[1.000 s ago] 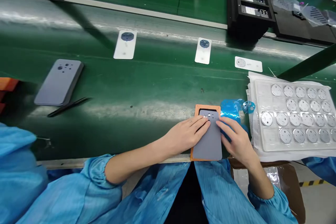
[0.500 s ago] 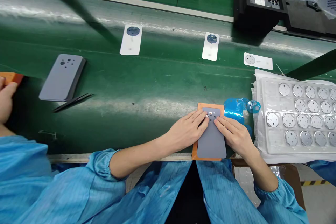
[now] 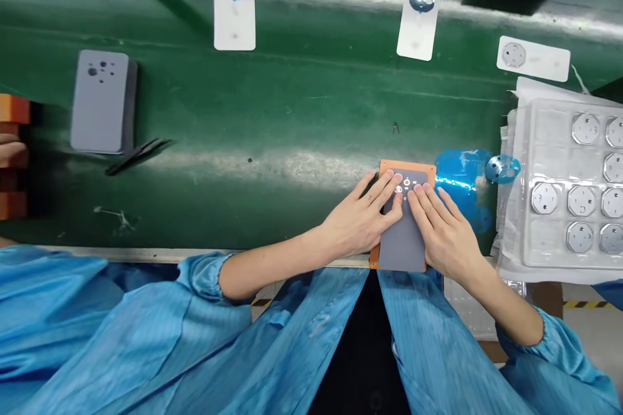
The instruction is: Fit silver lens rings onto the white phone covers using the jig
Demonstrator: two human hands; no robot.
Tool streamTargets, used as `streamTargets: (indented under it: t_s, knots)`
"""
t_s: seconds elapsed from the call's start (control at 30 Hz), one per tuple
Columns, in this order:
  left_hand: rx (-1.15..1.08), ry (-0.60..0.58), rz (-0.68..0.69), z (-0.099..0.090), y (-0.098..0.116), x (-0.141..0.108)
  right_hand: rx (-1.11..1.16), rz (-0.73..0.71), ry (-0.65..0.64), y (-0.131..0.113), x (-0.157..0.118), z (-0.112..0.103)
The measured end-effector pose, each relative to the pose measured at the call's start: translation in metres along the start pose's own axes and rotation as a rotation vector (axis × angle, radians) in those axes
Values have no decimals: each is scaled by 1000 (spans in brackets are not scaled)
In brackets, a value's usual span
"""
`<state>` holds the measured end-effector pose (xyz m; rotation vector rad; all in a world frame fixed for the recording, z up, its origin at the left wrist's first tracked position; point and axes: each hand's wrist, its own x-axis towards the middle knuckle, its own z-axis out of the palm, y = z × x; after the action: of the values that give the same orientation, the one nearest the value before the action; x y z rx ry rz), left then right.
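Note:
A grey phone back panel with several camera holes lies on an orange fixture plate at the table's front edge. My left hand rests on the panel's upper left, fingers stretched beside the camera holes and thumb bent inward. From the other side, my right hand lays its extended fingertips on the upper right, next to the same holes. Both hands press flat rather than grip. Shiny metal shows in the holes between my fingertips. Touching the fixture's right side is a crumpled blue film with a round perforated piece.
At right, a clear tray holds several silver discs. Black tweezers lie by a stack of grey panels. White cards with round pieces lie along the back. At far left, another person's hand touches orange blocks.
My view has tilted downward, so the table's back edge has left the frame. My hands stay on the panel, with the right fingers laid a little further over it.

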<state>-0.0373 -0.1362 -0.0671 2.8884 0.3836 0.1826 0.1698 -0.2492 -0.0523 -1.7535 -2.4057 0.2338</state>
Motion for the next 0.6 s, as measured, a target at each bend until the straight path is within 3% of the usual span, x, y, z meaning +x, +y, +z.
streamTargets:
  t_s: [0.2, 0.4, 0.5, 0.6]
  knots:
    - [94, 95, 18, 5, 9, -12, -17, 28, 19, -8, -11, 1]
    - [28, -27, -6, -8, 15, -11, -42, 28, 17, -9, -12, 5]
    - [-4, -78, -1, -16, 7, -12, -13, 21, 63, -7, -12, 10]
    - [-167, -79, 31, -24, -12, -14, 152, -18, 198, -5, -13, 11]
